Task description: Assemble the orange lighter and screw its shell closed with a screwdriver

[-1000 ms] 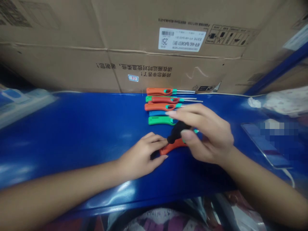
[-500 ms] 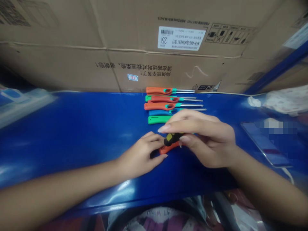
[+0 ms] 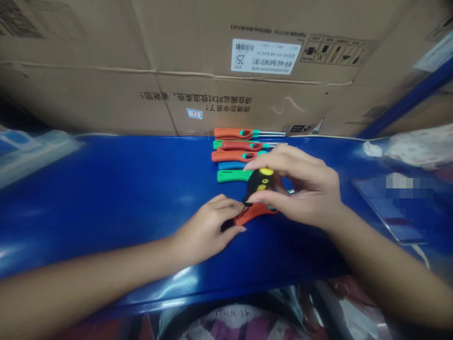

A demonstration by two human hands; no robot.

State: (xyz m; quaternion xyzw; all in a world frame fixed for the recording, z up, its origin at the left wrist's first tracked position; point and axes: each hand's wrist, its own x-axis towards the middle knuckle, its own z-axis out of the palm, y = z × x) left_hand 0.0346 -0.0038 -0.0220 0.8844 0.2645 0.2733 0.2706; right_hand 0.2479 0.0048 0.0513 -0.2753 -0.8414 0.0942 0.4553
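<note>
My left hand [image 3: 215, 224] is closed on the handle end of an orange long-necked lighter [image 3: 256, 212], which lies on the blue table [image 3: 134, 189]. In my right hand [image 3: 300, 184] is a screwdriver [image 3: 257, 184] with a stubby black and yellow handle. Its thin metal shaft slants down to the lighter's handle end beside my left fingertips. Whether the tip touches a screw is too small to tell. The lighter's front part is hidden behind my right hand. Just beyond, a green lighter [image 3: 231, 176] and a blue lighter [image 3: 230, 165] lie partly covered by that hand.
More lighters [image 3: 233, 133] in orange, red and green lie in a row against a large cardboard box [image 3: 198, 56] at the back. A phone [image 3: 389, 212] with a white cable lies at right. Whitish plastic containers [image 3: 38, 151] stand at far left.
My right hand has risen slightly away from me, and the screwdriver has tilted more upright, showing its handle and shaft. My left hand and the held lighter stay in place.
</note>
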